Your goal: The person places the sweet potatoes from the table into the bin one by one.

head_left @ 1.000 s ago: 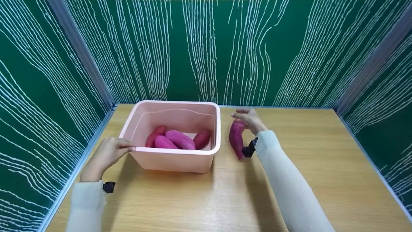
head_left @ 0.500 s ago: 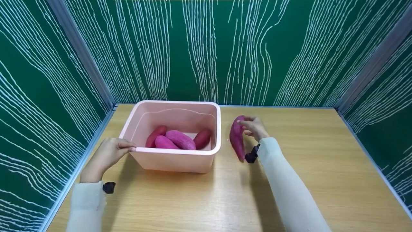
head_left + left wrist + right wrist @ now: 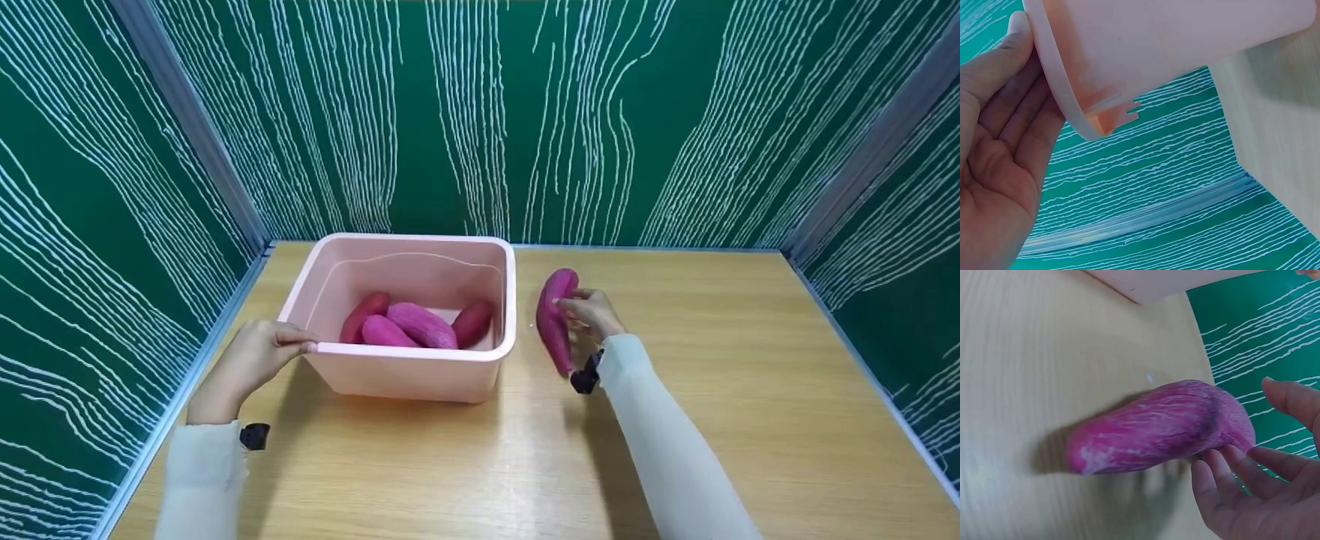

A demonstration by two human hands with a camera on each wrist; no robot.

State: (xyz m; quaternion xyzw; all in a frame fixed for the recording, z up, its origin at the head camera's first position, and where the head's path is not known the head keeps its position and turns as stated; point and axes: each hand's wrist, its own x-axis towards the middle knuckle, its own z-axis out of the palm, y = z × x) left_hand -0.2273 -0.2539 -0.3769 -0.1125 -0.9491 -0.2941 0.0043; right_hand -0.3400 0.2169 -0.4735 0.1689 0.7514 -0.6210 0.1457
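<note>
A curved purple-pink sweet potato (image 3: pixel 554 321) lies lengthwise on the table, right of a pink plastic bin (image 3: pixel 405 375). My right hand (image 3: pixel 592 312) is at its right side. In the right wrist view, the fingertips (image 3: pixel 1231 454) meet the sweet potato's edge while the thumb (image 3: pixel 1289 396) stands apart from it. My left hand (image 3: pixel 255 364) pinches the bin's near left corner. In the left wrist view, the thumb (image 3: pixel 1018 34) lies on the outer side of the rim (image 3: pixel 1055 73), with the other fingers behind it. Several sweet potatoes (image 3: pixel 420 325), pink and dark red, lie inside the bin.
The wooden table (image 3: pixel 720 360) extends to the right of the bin and in front of it. Green walls (image 3: pixel 570 120) with white wavy lines enclose the back and both sides, joined by grey corner posts (image 3: pixel 191 112).
My right hand has drawn back from the sweet potato's far end toward its middle, lower and slightly right. The sweet potato has barely shifted. The left hand and bin stay put.
</note>
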